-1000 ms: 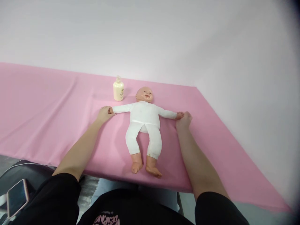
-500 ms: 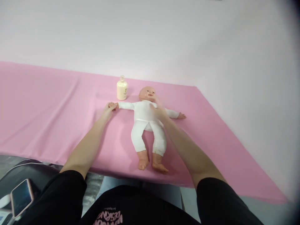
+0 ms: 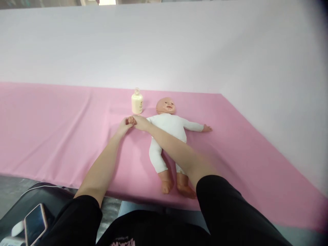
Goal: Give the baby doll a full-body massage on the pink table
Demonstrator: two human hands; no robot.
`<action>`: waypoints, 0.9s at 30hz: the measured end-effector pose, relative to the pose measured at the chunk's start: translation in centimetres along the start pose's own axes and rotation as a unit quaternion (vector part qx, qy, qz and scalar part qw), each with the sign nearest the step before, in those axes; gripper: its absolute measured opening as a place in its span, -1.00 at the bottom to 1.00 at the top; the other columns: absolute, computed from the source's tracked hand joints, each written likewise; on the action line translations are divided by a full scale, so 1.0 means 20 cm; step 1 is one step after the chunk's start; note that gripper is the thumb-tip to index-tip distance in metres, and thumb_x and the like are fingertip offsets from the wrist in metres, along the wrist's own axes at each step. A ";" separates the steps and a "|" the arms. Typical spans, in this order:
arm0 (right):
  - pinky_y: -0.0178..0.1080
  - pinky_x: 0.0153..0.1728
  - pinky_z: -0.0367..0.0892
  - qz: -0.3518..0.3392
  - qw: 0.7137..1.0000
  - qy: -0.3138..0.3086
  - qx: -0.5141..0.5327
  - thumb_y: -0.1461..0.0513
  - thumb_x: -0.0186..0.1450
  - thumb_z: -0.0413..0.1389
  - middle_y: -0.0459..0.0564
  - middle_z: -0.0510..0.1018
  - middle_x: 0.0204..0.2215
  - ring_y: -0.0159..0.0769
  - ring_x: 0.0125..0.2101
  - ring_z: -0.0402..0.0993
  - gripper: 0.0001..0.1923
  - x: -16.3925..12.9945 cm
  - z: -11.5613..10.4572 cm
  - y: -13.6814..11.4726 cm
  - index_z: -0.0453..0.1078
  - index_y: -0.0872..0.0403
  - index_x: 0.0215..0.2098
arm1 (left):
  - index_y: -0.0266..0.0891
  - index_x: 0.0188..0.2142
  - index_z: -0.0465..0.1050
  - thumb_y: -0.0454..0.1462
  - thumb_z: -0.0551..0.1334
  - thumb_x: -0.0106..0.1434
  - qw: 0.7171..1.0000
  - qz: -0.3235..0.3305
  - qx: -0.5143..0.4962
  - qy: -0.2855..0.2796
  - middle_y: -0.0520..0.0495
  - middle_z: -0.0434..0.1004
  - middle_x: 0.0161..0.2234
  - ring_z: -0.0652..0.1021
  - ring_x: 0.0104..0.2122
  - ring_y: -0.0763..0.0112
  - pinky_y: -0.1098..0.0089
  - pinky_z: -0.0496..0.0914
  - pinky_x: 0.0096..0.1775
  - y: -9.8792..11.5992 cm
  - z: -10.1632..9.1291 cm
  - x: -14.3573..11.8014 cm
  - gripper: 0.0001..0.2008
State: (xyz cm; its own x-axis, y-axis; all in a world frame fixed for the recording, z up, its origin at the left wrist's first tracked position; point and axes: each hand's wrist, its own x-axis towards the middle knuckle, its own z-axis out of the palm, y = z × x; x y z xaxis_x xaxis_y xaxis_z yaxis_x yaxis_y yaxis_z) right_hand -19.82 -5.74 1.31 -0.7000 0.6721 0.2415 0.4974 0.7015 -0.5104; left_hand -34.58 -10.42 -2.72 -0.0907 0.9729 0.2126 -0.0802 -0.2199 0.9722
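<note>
A doll (image 3: 167, 128) in white lies face up on a pink counter (image 3: 51, 130), just before a bottle (image 3: 137, 101). Both hands meet at its outstretched arm: left hand (image 3: 125, 124) pinching the doll's hand, right hand (image 3: 140, 122) clasping the sleeve. Best kept gentle, arm flat.

Doll (image 3: 169, 124): white one-piece suit, peach-toned plastic head, hands and feet. Cloth (image 3: 64, 130) beneath it: plain pink, no pattern. Bottle (image 3: 137, 101) beside the doll's head: cream-yellow with a pale cap. Backdrop (image 3: 179, 48): plain pale lilac-white. Sleeves (image 3: 225, 212) of the person: black. Phone (image 3: 36, 223) at lower left: dark screen, pinkish rim.
</note>
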 end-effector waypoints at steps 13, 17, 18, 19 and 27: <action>-0.01 0.17 0.28 -0.067 0.994 0.077 -0.026 0.42 0.18 0.08 0.24 0.49 0.08 -0.02 0.08 0.38 -0.41 -0.03 0.08 0.03 0.28 0.23 0.20 | -0.19 -0.42 0.22 -0.49 0.15 -0.09 0.992 0.039 0.113 0.030 0.09 0.35 -0.43 0.43 -0.39 0.44 0.36 0.38 -0.23 0.02 0.00 -0.01 -0.76; 0.01 0.17 0.27 -0.075 0.992 0.092 -0.032 0.41 0.19 0.07 0.23 0.49 0.07 0.00 0.08 0.38 -0.44 -0.03 0.08 0.04 0.31 0.22 0.18 | -0.19 -0.38 0.25 -0.45 0.16 -0.08 0.992 0.026 0.117 0.036 0.09 0.36 -0.43 0.44 -0.39 0.44 0.38 0.37 -0.24 0.02 0.00 -0.01 -0.77; 0.01 0.17 0.27 -0.075 0.992 0.093 -0.033 0.40 0.19 0.07 0.22 0.50 0.06 0.00 0.07 0.38 -0.45 -0.03 0.08 0.04 0.32 0.21 0.17 | -0.20 -0.37 0.26 -0.45 0.16 -0.08 0.992 0.022 0.117 0.037 0.09 0.36 -0.42 0.44 -0.39 0.44 0.38 0.37 -0.25 0.02 0.00 -0.01 -0.76; 0.01 0.16 0.28 -0.076 0.992 0.092 -0.033 0.40 0.20 0.07 0.22 0.50 0.05 0.00 0.07 0.39 -0.46 -0.03 0.08 0.04 0.33 0.22 0.16 | -0.20 -0.36 0.27 -0.44 0.16 -0.08 0.992 0.023 0.114 0.037 0.08 0.36 -0.42 0.44 -0.39 0.45 0.38 0.36 -0.26 0.01 -0.01 -0.01 -0.76; 0.01 0.11 0.28 -0.088 0.993 0.072 -0.043 0.43 0.21 0.03 0.20 0.54 0.02 -0.01 0.05 0.41 -0.50 -0.03 0.07 0.01 0.35 0.19 0.13 | -0.19 -0.43 0.23 -0.48 0.16 -0.11 0.986 0.077 0.139 0.058 0.11 0.27 -0.47 0.33 -0.46 0.49 0.42 0.29 -0.34 -0.02 -0.02 -0.01 -0.76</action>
State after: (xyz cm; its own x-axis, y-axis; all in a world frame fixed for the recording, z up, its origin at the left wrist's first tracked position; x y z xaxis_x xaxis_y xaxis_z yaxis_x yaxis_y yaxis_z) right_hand -20.03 -6.32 -0.04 -0.7031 0.5595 0.4389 0.4197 0.8248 -0.3789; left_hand -34.84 -10.63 -3.27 -0.1940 0.9112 0.3635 0.2168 -0.3215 0.9218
